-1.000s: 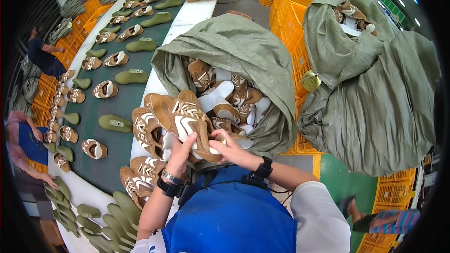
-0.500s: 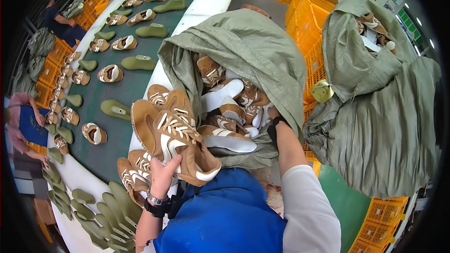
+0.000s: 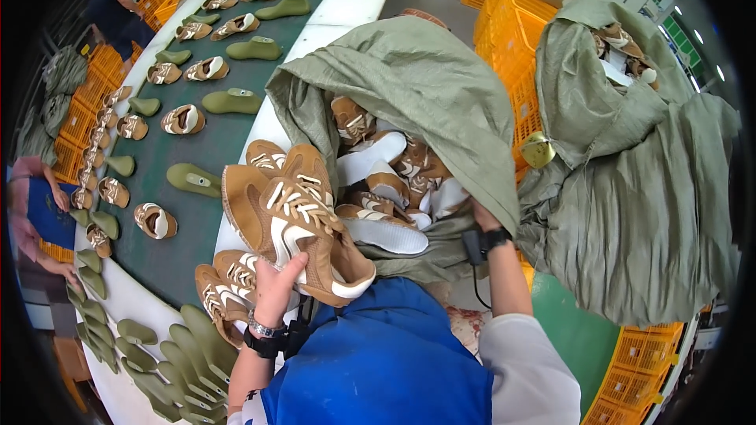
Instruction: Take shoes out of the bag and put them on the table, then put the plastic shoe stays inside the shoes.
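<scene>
My left hand is closed round a brown sneaker with white stripes and cream laces, held left of the sack mouth. Another brown sneaker lies close behind it; whether the hand grips that one too, I cannot tell. My right hand reaches into the right side of a grey-green woven sack, touching its rim; the fingers are hidden by the cloth. Inside the sack lies a heap of brown sneakers, some with white soles turned up, such as one sneaker near the front.
On the left, a green conveyor belt carries brown sneakers and olive shoe lasts. More lasts stand at the lower left. A second sack of sneakers and orange crates are at right. A co-worker is at far left.
My right hand has moved right and slightly down, and the sack's right rim has shifted a little outward. The left hand still holds the sneaker. Shoes on the belt have shifted slightly.
</scene>
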The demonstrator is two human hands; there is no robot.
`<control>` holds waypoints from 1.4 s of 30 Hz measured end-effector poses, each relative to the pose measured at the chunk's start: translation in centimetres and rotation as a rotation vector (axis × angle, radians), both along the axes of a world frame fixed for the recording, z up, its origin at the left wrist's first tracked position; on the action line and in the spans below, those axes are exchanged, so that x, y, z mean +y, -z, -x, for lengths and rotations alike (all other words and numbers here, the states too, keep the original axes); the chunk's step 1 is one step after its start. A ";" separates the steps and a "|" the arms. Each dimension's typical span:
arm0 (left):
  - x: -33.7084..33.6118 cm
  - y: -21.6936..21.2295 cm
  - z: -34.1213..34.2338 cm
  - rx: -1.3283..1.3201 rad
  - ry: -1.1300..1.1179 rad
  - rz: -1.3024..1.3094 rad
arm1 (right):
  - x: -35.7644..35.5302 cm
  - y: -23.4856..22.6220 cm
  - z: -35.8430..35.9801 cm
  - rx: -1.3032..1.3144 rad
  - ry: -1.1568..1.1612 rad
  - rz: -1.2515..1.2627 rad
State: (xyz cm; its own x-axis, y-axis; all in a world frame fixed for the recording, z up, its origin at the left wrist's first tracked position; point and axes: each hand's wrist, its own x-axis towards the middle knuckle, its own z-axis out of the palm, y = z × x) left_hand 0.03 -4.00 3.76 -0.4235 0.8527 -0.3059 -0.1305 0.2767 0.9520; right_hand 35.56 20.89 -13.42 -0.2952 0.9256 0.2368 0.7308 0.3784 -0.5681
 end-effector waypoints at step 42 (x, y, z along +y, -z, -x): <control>-4.1 -0.8 8.4 -0.568 -0.319 -0.452 | -0.1 -2.2 6.2 -0.206 -0.574 0.413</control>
